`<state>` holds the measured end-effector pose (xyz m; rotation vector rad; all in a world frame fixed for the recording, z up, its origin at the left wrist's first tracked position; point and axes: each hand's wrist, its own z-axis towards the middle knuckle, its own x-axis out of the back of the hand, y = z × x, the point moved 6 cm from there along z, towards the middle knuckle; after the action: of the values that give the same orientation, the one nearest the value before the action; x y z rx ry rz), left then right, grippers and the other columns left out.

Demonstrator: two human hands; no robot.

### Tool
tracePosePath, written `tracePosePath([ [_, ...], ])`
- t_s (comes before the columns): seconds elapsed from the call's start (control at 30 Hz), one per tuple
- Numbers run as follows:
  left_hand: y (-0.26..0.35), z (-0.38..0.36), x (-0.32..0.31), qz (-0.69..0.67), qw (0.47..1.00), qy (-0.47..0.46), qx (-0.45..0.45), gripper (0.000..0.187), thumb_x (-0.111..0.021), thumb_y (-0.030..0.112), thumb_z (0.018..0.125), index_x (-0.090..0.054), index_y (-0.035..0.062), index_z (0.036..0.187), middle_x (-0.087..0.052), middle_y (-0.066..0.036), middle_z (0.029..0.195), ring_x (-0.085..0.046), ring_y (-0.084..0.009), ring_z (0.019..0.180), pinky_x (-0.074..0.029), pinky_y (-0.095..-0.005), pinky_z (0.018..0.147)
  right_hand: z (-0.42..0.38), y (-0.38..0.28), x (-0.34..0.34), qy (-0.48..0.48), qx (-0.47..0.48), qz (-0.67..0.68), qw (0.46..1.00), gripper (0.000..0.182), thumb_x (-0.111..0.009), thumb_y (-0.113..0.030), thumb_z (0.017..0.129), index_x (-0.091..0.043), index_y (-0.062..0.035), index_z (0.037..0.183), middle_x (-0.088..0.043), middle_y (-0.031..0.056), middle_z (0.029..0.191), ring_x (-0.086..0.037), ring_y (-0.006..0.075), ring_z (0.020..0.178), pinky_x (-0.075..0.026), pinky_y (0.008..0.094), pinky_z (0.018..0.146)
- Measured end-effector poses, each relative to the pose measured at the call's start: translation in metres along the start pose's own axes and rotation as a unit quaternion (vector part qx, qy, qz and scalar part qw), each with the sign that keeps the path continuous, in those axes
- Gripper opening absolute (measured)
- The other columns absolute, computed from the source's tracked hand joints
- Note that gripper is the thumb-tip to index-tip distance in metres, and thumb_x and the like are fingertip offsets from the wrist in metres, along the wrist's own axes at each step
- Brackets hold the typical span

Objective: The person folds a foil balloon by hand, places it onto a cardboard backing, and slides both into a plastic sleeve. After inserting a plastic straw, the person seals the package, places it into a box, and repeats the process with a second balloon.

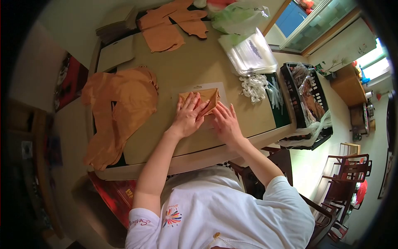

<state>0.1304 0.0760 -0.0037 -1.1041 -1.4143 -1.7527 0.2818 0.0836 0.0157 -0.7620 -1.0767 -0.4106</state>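
Observation:
A folded piece of thin, shiny orange-brown material (212, 94) lies on a white card (222, 86) with a hanger slot at its top edge. My left hand (187, 115) rests flat on the folded material, fingers stretched and slightly apart. At the right edge of the fold is my right hand (227, 123), its fingers extended and touching or very near the material. The fingers of both hands hide part of the fold and the card. To the left lies a larger, loosely layered pile of the same orange-brown material (132, 95).
More orange-brown pieces (162, 35) lie at the far side, beside grey-brown cards (116, 54). At the right are clear plastic sleeves (253, 54), a green-tinted plastic bag (238, 18), small white pieces (253, 88) and clear strips (275, 93). A black crate (306, 124) adjoins the table's right edge.

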Motion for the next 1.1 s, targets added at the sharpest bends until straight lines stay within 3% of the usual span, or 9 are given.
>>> tracePosePath([
  [0.2, 0.012, -0.003, 0.006, 0.030, 0.999, 0.016, -0.003, 0.067, -0.056, 0.056, 0.085, -0.040, 0.0260, 0.143, -0.020, -0.013, 0.156, -0.013, -0.0317, 0.145, -0.008, -0.0586, 0.114, -0.002, 0.020, 0.031, -0.009, 0.001, 0.013, 1.000, 0.043, -0.057, -0.002, 0.079, -0.058, -0.0063, 0.122, -0.056, 0.0112, 0.126, -0.048, 0.0263, 0.124, -0.023, 0.0518, 0.113],
  [0.27, 0.010, -0.003, 0.004, 0.023, 1.000, 0.011, -0.003, 0.068, -0.056, 0.057, 0.086, -0.039, 0.0263, 0.144, -0.019, -0.013, 0.156, -0.013, -0.0316, 0.145, -0.008, -0.0589, 0.114, 0.020, 0.041, 0.063, 0.093, 0.006, 0.053, 0.994, 0.029, -0.056, 0.005, 0.075, -0.064, -0.0066, 0.101, -0.063, 0.0126, 0.104, -0.056, 0.0324, 0.102, -0.041, 0.0457, 0.092],
  [0.33, 0.007, -0.001, -0.001, 0.025, 1.000, 0.012, 0.001, 0.068, -0.055, 0.057, 0.086, -0.038, 0.0269, 0.144, -0.018, -0.012, 0.156, -0.012, -0.0313, 0.145, -0.008, -0.0589, 0.114, 0.050, 0.073, 0.084, 0.200, -0.015, 0.035, 0.979, 0.020, -0.058, 0.002, 0.077, -0.065, -0.0076, 0.094, -0.063, 0.0128, 0.095, -0.057, 0.0348, 0.090, -0.044, 0.0438, 0.082],
  [0.53, 0.006, -0.003, -0.006, 0.055, 0.998, 0.020, -0.005, 0.066, -0.056, 0.055, 0.087, -0.037, 0.0298, 0.144, -0.016, -0.011, 0.157, -0.009, -0.0295, 0.146, -0.008, -0.0582, 0.115, 0.137, 0.225, 0.079, 0.189, -0.190, -0.120, 0.956, 0.018, -0.069, -0.023, 0.079, -0.068, -0.0108, 0.091, -0.063, 0.0143, 0.100, -0.055, 0.0347, 0.099, -0.044, 0.0411, 0.089],
  [0.67, 0.006, -0.004, -0.006, 0.045, 0.999, 0.026, -0.006, 0.066, -0.057, 0.054, 0.086, -0.037, 0.0304, 0.144, -0.016, -0.012, 0.157, -0.010, -0.0292, 0.146, -0.008, -0.0583, 0.114, 0.155, 0.266, 0.063, 0.093, -0.211, 0.001, 0.973, 0.019, -0.068, -0.024, 0.081, -0.067, -0.0079, 0.091, -0.065, 0.0141, 0.094, -0.060, 0.0328, 0.095, -0.047, 0.0402, 0.084],
  [0.8, 0.006, -0.006, -0.007, 0.041, 0.998, 0.035, -0.008, 0.066, -0.059, 0.053, 0.086, -0.038, 0.0304, 0.144, -0.018, -0.012, 0.156, -0.013, -0.0310, 0.145, -0.009, -0.0587, 0.114, 0.158, 0.238, 0.082, 0.160, -0.173, -0.017, 0.972, 0.012, -0.059, -0.008, 0.087, -0.066, -0.0047, 0.097, -0.067, 0.0141, 0.083, -0.065, 0.0245, 0.081, -0.051, 0.0372, 0.074],
  [0.87, 0.005, -0.004, -0.007, 0.036, 0.998, 0.043, -0.012, 0.066, -0.060, 0.052, 0.085, -0.038, 0.0301, 0.143, -0.019, -0.013, 0.156, -0.014, -0.0319, 0.145, -0.010, -0.0590, 0.114, 0.151, 0.176, 0.102, 0.211, -0.058, 0.106, 0.970, 0.013, -0.059, -0.006, 0.085, -0.067, -0.0045, 0.095, -0.067, 0.0138, 0.086, -0.064, 0.0320, 0.080, -0.051, 0.0386, 0.074],
  [0.93, 0.009, -0.005, -0.003, 0.024, 0.998, 0.052, -0.018, 0.066, -0.062, 0.050, 0.085, -0.038, 0.0298, 0.143, -0.020, -0.014, 0.155, -0.015, -0.0328, 0.144, -0.011, -0.0593, 0.113, 0.150, 0.130, 0.088, 0.169, 0.031, 0.195, 0.966, 0.014, -0.061, -0.002, 0.084, -0.067, -0.0045, 0.096, -0.067, 0.0123, 0.086, -0.063, 0.0321, 0.078, -0.051, 0.0372, 0.071],
  [1.1, 0.013, -0.004, 0.004, 0.029, 0.999, 0.028, -0.016, 0.064, -0.059, 0.051, 0.086, -0.039, 0.0259, 0.143, -0.022, -0.016, 0.154, -0.015, -0.0336, 0.144, -0.011, -0.0586, 0.114, 0.170, 0.053, 0.024, 0.048, 0.139, 0.118, 0.982, 0.012, -0.065, -0.007, 0.080, -0.067, -0.0098, 0.092, -0.066, 0.0062, 0.093, -0.060, 0.0272, 0.091, -0.042, 0.0387, 0.086],
])
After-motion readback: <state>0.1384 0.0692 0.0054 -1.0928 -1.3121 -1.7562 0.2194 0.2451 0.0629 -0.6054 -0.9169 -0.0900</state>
